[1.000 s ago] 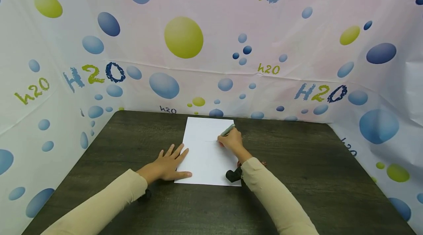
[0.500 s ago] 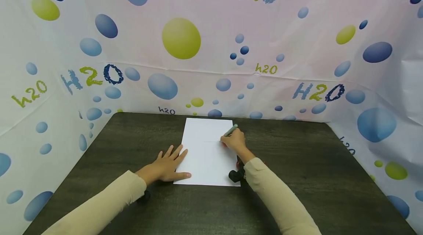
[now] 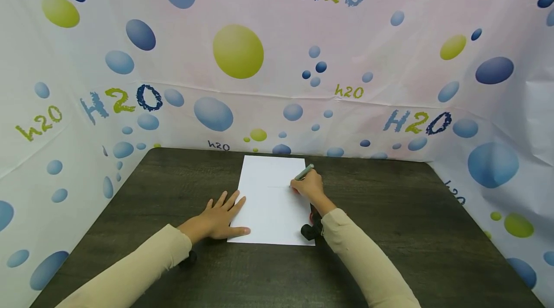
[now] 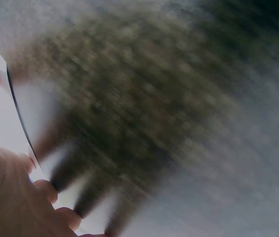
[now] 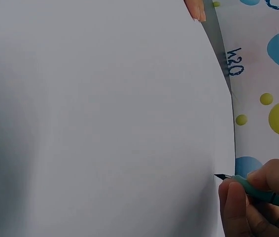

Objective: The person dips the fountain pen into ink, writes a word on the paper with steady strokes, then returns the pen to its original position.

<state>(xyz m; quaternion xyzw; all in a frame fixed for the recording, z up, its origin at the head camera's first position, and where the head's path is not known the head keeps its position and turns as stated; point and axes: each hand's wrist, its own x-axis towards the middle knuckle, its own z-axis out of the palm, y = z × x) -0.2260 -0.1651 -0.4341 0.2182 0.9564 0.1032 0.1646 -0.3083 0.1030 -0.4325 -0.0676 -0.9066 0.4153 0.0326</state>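
Note:
A white sheet of paper (image 3: 268,216) lies on the dark wooden table (image 3: 381,202). My right hand (image 3: 309,185) pinches a grey-green pen (image 3: 305,172) over the sheet's right side; in the right wrist view the tip of the pen (image 5: 248,185) meets the paper. A thin faint line (image 3: 277,186) runs across the sheet and ends at the pen tip. With fingers spread, my left hand (image 3: 218,219) rests on the paper's left edge, its thumb near the lower corner. In the left wrist view, the left hand (image 4: 16,197) shows at the lower left.
Black wrist gear (image 3: 309,232) on the right arm hangs over the paper's lower right corner. A white curtain (image 3: 277,57) printed with bubbles and H2O lettering stands behind the table and at both sides.
The right hand and pen have moved slightly to the right across the paper, and the faint line has grown longer. The left hand stays in place on the sheet.

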